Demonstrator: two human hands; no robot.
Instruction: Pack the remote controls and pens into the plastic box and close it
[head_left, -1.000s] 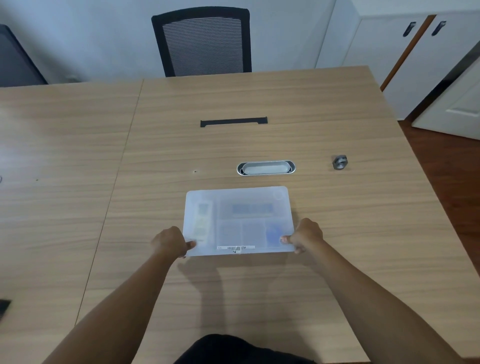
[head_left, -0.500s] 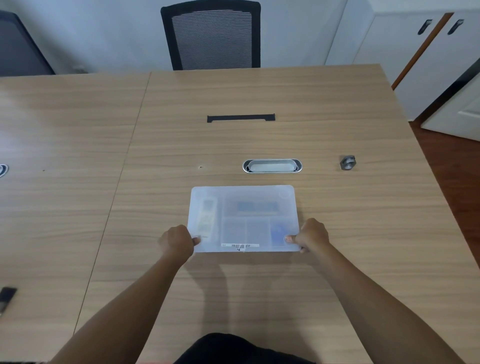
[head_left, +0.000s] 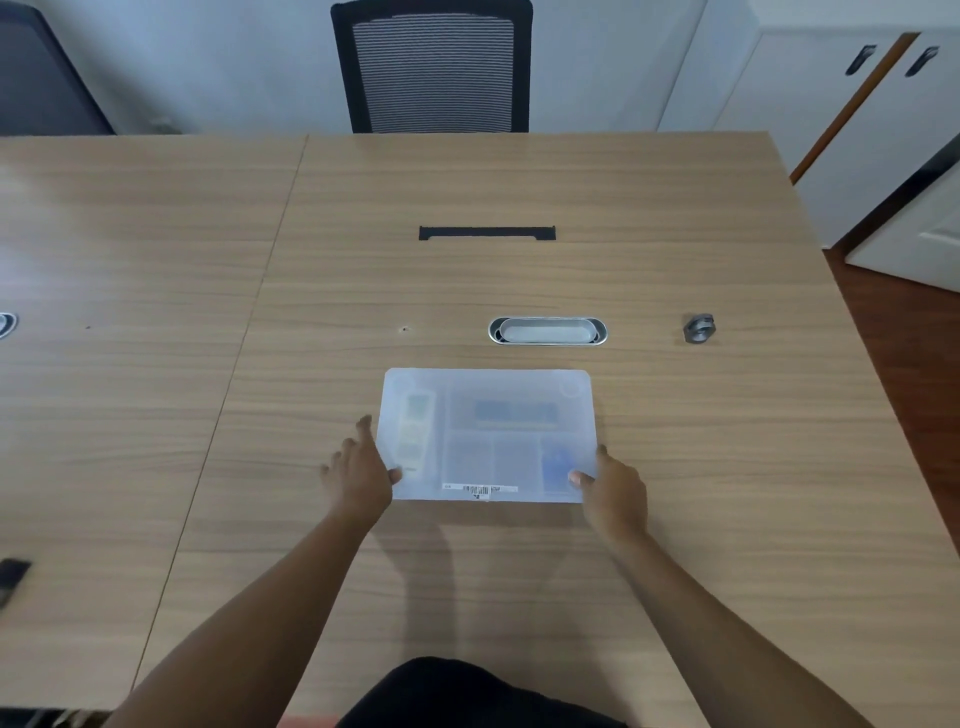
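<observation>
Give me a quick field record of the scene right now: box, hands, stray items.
box: plastic box, lid on, flat on table
contents: blurred shapes through the frosted lid; not identifiable
left hand: open, fingers spread, thumb at box's near left corner
right hand: open, thumb on near right corner
stray: small grey metal object far right

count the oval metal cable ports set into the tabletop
2. One silver oval cable port lies just beyond the frosted plastic box; another is cut off by the left frame edge. More may lie outside the view.
</observation>
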